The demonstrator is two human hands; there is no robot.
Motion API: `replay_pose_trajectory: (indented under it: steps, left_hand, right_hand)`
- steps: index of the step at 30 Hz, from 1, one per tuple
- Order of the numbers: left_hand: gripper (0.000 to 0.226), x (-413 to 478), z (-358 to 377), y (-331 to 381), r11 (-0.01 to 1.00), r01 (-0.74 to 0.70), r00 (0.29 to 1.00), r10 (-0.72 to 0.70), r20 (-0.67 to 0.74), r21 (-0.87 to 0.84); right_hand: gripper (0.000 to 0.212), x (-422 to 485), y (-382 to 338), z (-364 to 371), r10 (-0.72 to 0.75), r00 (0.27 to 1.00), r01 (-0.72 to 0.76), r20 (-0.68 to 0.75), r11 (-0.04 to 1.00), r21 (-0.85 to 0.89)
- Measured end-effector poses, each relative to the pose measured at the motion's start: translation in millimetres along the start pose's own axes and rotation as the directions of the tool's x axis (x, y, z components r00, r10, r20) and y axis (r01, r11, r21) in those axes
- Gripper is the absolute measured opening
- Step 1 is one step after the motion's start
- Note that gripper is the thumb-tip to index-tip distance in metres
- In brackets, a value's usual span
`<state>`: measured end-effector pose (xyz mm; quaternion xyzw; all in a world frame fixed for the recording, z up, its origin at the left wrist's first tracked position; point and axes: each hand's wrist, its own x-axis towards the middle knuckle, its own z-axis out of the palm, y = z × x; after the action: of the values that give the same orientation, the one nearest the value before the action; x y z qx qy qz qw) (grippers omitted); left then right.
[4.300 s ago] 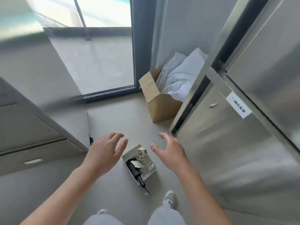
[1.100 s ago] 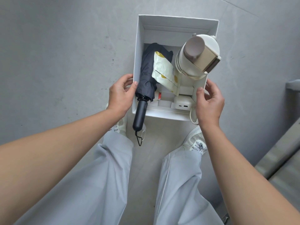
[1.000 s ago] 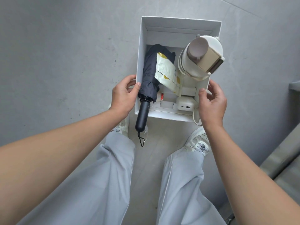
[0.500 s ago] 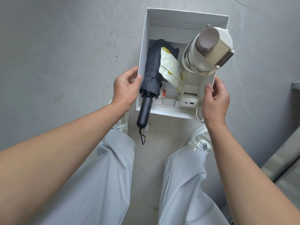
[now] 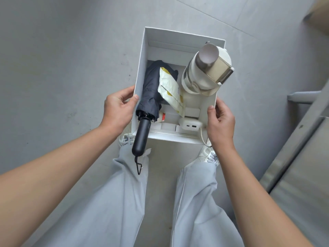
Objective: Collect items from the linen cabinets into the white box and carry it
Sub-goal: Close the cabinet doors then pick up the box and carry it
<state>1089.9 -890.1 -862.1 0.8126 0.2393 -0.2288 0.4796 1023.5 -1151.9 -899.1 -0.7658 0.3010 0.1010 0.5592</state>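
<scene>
Our fingers (image 5: 123,94) are curling round the white box (image 5: 140,68), left hand (image 5: 118,111) gripping its left rim, right hand (image 5: 219,122) its right. We are holding it over our shoes (image 5: 207,155), umbrella (image 5: 150,90) handle overhanging the near edge, grey floor (image 5: 71,59) lying open leftward, steel cabinet (image 5: 302,175) close rightward.

You can't read the print on the yellow-and-white soft packet (image 5: 170,90); brown cardboard carton (image 5: 318,13), top right, cut off and blurred
</scene>
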Motion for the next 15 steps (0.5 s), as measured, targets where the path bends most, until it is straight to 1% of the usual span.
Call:
replay_pose_trajectory:
  steps: [3, 7, 12, 15]
  left_hand:
    - [0.034, -30.2, -30.4, 24.2, 1.000, 0.029, 1.000, -0.029, -0.005, -0.006]
    - [0.035, -79.7, -77.6, 77.9, 0.999, 0.049, 0.998, -0.050, -0.035, -0.018]
    - [0.033, -149.3, -146.2, 163.3, 0.999, -0.028, 0.998, 0.027, -0.059, -0.025]
    - [0.032, -197.1, -192.6, 223.3, 0.995, -0.087, 0.994, 0.083, -0.072, -0.051]
  right_hand:
    - [0.032, -22.7, -40.7, -11.5, -0.003, 1.000, 0.004, 0.028, 1.000, -0.027]
    - [0.028, -63.5, -113.1, -31.5, -0.008, 1.000, 0.010, 0.025, 0.998, -0.067]
    - [0.032, -125.8, -227.7, -75.2, -0.060, 0.998, 0.060, 0.002, 0.995, -0.086]
    - [0.026, -171.9, -310.7, -106.3, -0.126, 0.992, 0.124, -0.013, 0.987, -0.103]
